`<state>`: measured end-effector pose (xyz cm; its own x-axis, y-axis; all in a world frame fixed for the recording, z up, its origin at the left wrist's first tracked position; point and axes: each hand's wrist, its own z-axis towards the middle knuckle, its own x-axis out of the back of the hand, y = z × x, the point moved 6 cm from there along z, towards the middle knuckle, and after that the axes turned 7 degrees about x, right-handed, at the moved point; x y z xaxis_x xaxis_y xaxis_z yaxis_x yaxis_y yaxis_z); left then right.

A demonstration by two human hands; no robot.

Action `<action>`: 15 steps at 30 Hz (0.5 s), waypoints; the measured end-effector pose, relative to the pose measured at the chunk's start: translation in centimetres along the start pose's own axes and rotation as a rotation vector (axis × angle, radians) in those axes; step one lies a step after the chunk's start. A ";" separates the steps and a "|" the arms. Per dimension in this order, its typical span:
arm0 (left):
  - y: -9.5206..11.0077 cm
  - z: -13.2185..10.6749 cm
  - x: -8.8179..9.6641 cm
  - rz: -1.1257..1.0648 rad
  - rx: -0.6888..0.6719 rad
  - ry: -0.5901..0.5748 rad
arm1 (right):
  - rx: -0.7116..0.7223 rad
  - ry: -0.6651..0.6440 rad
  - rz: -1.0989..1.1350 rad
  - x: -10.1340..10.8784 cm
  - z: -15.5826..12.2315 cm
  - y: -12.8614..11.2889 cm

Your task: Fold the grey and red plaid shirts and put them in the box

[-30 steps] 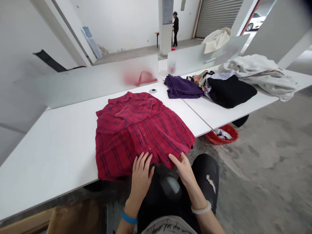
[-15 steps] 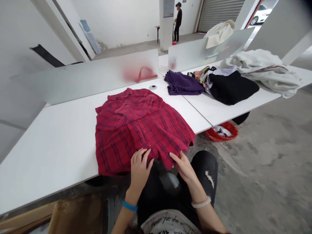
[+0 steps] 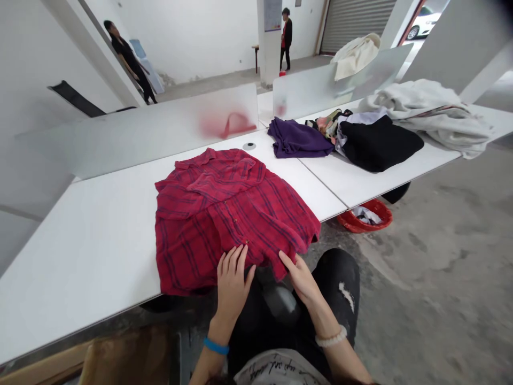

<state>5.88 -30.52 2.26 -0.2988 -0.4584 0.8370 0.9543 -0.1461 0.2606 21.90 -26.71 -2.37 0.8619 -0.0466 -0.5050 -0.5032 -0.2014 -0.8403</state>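
Observation:
A red plaid shirt [image 3: 224, 208] with dark blue stripes lies front up on the white table [image 3: 100, 235], its collar toward the divider. The sleeves are folded across its chest, and the lower hem hangs over the front edge. My left hand [image 3: 233, 272] rests flat on the hem beside the button strip, fingers stretched out. Just to the right, my right hand [image 3: 300, 275] pinches the hem between thumb and fingers; the fingertips are hidden under the cloth.
Purple cloth [image 3: 298, 138], a black garment [image 3: 380, 144] and a pale fabric heap [image 3: 433, 107] lie at the right. Frosted dividers [image 3: 160, 125] line the back edge. A red basket [image 3: 374, 216] stands below the table, cardboard [image 3: 124, 355] at lower left. Two people stand beyond.
My left hand stays on the hem and my right hand keeps its pinch, both barely shifted. A second person has come into view at the back left; the far right person has turned.

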 end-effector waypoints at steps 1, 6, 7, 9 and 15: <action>-0.1 0.3 0.0 -0.002 0.019 0.001 | -0.018 -0.017 0.027 -0.2 0.0 0.3; -0.9 2.1 0.6 -0.079 0.103 -0.033 | -0.083 -0.141 -0.033 -1.7 -0.5 1.9; -1.1 2.5 0.7 -0.096 0.108 -0.043 | -0.070 -0.149 -0.056 -2.0 -0.5 2.0; -1.6 3.6 1.1 -0.119 0.123 -0.058 | -0.043 -0.154 -0.062 -2.4 -0.7 2.1; -3.4 8.2 2.2 -0.078 -0.016 -0.140 | -0.143 -0.184 0.140 -3.2 -1.9 2.4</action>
<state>2.00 -23.82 7.13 -0.3672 -0.3190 0.8737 0.9279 -0.1911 0.3202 18.05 -28.90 -2.41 0.7521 0.0919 -0.6526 -0.5915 -0.3424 -0.7300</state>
